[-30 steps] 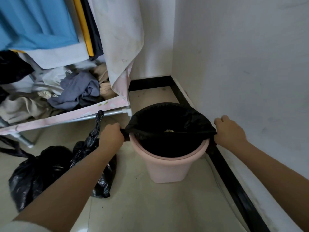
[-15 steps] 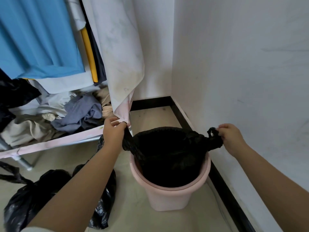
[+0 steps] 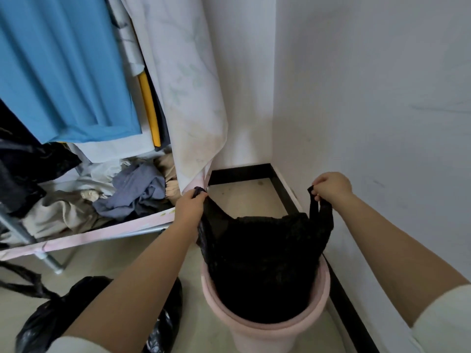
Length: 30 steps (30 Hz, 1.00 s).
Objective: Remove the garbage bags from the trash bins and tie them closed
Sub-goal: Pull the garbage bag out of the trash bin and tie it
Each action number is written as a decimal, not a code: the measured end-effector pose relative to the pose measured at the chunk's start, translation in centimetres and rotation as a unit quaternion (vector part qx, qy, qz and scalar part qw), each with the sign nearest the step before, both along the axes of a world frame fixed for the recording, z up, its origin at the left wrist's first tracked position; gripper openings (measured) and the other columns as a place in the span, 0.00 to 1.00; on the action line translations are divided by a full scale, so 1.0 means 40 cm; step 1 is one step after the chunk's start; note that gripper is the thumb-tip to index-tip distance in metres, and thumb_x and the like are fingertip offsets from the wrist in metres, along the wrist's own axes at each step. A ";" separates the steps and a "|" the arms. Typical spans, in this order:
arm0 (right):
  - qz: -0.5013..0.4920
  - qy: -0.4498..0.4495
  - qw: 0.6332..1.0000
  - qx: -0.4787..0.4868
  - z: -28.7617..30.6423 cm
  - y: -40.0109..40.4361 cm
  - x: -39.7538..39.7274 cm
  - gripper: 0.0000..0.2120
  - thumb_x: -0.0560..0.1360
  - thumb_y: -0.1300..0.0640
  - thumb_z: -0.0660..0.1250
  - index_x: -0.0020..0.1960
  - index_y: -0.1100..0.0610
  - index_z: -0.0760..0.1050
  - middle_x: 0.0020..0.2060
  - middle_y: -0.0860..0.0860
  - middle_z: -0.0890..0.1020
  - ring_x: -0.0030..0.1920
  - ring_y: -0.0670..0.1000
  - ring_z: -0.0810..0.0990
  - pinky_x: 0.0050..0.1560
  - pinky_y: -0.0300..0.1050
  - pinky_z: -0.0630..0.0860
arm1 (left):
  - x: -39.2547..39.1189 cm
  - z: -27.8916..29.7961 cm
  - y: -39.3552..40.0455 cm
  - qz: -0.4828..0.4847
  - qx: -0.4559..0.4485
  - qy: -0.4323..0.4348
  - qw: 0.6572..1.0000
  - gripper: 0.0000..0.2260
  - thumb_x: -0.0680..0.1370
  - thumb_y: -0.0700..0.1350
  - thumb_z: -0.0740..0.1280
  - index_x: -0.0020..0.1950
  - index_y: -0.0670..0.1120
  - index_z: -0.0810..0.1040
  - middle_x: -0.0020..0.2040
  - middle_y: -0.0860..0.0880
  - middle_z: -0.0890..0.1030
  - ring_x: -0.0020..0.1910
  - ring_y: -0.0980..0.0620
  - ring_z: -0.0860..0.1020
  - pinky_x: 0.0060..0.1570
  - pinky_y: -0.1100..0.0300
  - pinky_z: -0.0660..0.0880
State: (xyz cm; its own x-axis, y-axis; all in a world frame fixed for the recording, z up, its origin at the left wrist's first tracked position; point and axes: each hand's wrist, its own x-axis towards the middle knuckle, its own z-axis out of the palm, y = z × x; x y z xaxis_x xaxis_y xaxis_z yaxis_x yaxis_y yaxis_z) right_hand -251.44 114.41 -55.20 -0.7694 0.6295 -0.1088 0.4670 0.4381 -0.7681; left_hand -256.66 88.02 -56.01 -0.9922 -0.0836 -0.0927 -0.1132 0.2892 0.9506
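Observation:
A black garbage bag (image 3: 262, 261) stands half raised out of a pink trash bin (image 3: 265, 332) on the floor in the room's corner. My left hand (image 3: 190, 206) is shut on the bag's left handle. My right hand (image 3: 331, 187) is shut on the right handle, which stretches up as a thin loop. The bag's lower part is still inside the bin. Its contents are hidden.
Other black garbage bags (image 3: 48, 319) lie on the floor at lower left, partly behind my left arm. A clothes rack (image 3: 84, 238) with a pile of clothes and hanging garments (image 3: 63, 72) fills the left. White walls with a black skirting (image 3: 346, 299) close in behind and on the right.
Both hands have pulled the bag's edges off the bin's rim and lifted its handles upward. The bag has risen out of the bin, and my view has tilted up.

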 end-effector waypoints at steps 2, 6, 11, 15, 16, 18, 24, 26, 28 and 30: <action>-0.022 0.147 0.989 -0.006 0.037 -0.016 -0.028 0.10 0.73 0.66 0.62 0.52 0.62 0.78 0.46 0.59 0.83 0.49 0.58 0.80 0.51 0.46 0.75 | 0.000 0.026 0.018 0.009 0.097 0.004 0.995 0.07 0.79 0.43 0.60 0.42 0.45 0.74 0.42 0.45 0.74 0.48 0.48 0.71 0.47 0.58 0.66; 0.068 0.276 0.954 -0.095 0.111 -0.105 -0.066 0.08 0.75 0.64 0.63 0.52 0.58 0.76 0.49 0.56 0.81 0.50 0.53 0.78 0.54 0.45 0.75 | 0.007 0.065 0.017 0.035 0.203 0.057 0.977 0.08 0.80 0.41 0.58 0.46 0.46 0.75 0.42 0.48 0.74 0.44 0.51 0.72 0.43 0.59 0.68; 0.149 0.367 0.898 -0.191 0.254 -0.256 -0.111 0.10 0.75 0.66 0.61 0.43 0.53 0.74 0.44 0.53 0.80 0.44 0.49 0.78 0.48 0.41 0.75 | -0.001 0.179 -0.057 0.089 0.206 0.150 0.963 0.09 0.81 0.44 0.55 0.57 0.47 0.73 0.61 0.38 0.70 0.54 0.46 0.71 0.61 0.49 0.70; 0.200 0.416 0.870 -0.174 0.406 -0.419 -0.134 0.17 0.75 0.68 0.58 0.36 0.48 0.70 0.38 0.51 0.77 0.36 0.50 0.78 0.37 0.38 0.74 | 0.015 0.313 -0.169 0.133 0.246 0.203 0.938 0.07 0.81 0.46 0.52 0.48 0.54 0.68 0.58 0.43 0.69 0.42 0.53 0.76 0.42 0.55 0.72; 0.217 0.419 0.863 -0.183 0.441 -0.463 -0.135 0.17 0.76 0.69 0.56 0.36 0.49 0.69 0.39 0.52 0.76 0.33 0.51 0.79 0.33 0.37 0.75 | 0.023 0.342 -0.203 0.141 0.257 0.215 0.932 0.08 0.81 0.45 0.51 0.45 0.53 0.66 0.56 0.43 0.70 0.36 0.55 0.77 0.38 0.58 0.72; 0.246 0.417 0.854 -0.192 0.500 -0.553 -0.129 0.14 0.77 0.68 0.52 0.40 0.53 0.69 0.39 0.51 0.72 0.24 0.45 0.78 0.25 0.33 0.76 | 0.047 0.393 -0.275 0.149 0.244 0.256 0.923 0.11 0.81 0.43 0.50 0.41 0.53 0.64 0.44 0.47 0.71 0.23 0.60 0.74 0.31 0.61 0.70; 0.295 0.427 0.837 -0.171 0.639 -0.810 -0.072 0.10 0.78 0.65 0.50 0.46 0.53 0.67 0.40 0.52 0.71 0.22 0.48 0.66 0.15 0.32 0.62 | 0.136 0.527 -0.494 0.129 0.230 0.319 0.910 0.12 0.81 0.42 0.49 0.38 0.52 0.61 0.33 0.49 0.65 0.14 0.60 0.63 0.23 0.64 0.62; 0.297 0.418 0.840 -0.178 0.653 -0.881 -0.053 0.15 0.76 0.67 0.49 0.40 0.50 0.67 0.35 0.49 0.69 0.22 0.47 0.64 0.15 0.30 0.58 | 0.170 0.537 -0.563 0.109 0.222 0.297 0.922 0.12 0.82 0.43 0.49 0.38 0.50 0.59 0.31 0.48 0.65 0.14 0.59 0.61 0.19 0.71 0.60; 0.286 0.382 0.859 -0.184 0.627 -0.940 -0.040 0.17 0.74 0.68 0.49 0.36 0.48 0.66 0.32 0.48 0.67 0.21 0.46 0.64 0.13 0.29 0.57 | 0.204 0.503 -0.622 0.076 0.207 0.257 0.941 0.13 0.82 0.44 0.49 0.37 0.49 0.57 0.30 0.48 0.63 0.15 0.59 0.59 0.17 0.71 0.58; 0.275 0.327 0.886 -0.180 0.559 -0.993 -0.032 0.16 0.73 0.68 0.50 0.35 0.51 0.66 0.31 0.50 0.67 0.24 0.48 0.64 0.14 0.28 0.56 | 0.230 0.437 -0.677 0.051 0.173 0.210 0.961 0.13 0.82 0.46 0.49 0.37 0.48 0.56 0.29 0.49 0.60 0.16 0.59 0.57 0.17 0.69 0.57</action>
